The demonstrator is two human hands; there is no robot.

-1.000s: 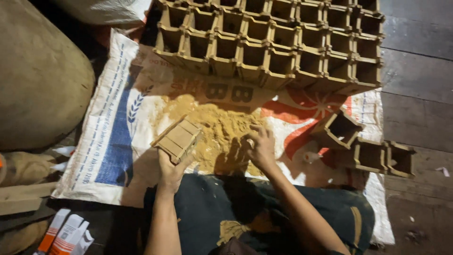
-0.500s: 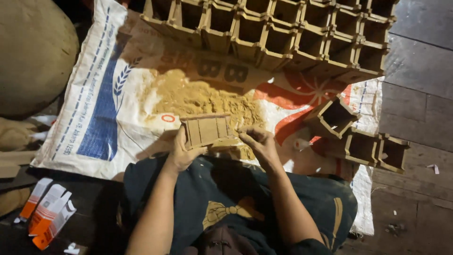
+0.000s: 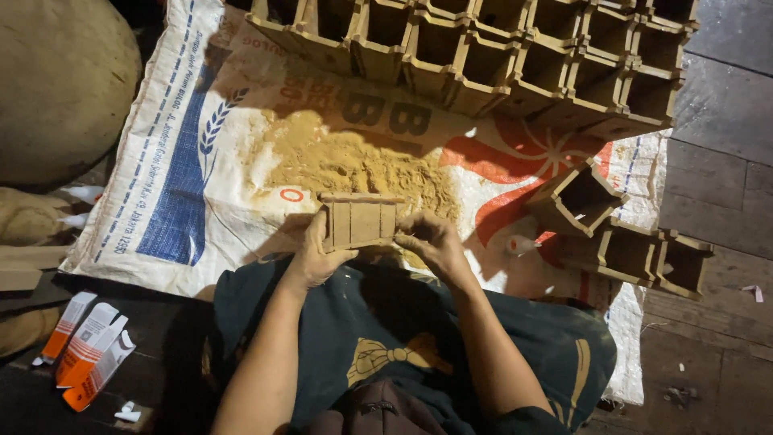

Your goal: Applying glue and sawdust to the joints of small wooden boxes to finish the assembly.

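Observation:
A small flat piece made of wooden slats (image 3: 359, 221) is held upright between both hands, just above my lap. My left hand (image 3: 316, 251) grips its left edge from below. My right hand (image 3: 428, 238) pinches its right edge with bent fingers. Right behind the piece lies a heap of yellow-brown sawdust (image 3: 346, 161) on a printed woven sack (image 3: 185, 177) spread over the floor.
Rows of open wooden boxes (image 3: 499, 56) line the far edge of the sack. Three more boxes (image 3: 636, 242) lie at the right. A large stuffed bag (image 3: 56, 89) sits at left, and orange-white cartons (image 3: 88, 354) lie at lower left. Dark floorboards (image 3: 717, 145) run along the right.
The slatted piece went from my left hand alone, held tilted, to being held level and upright by both hands. My right hand left the sawdust and came onto the piece's right edge.

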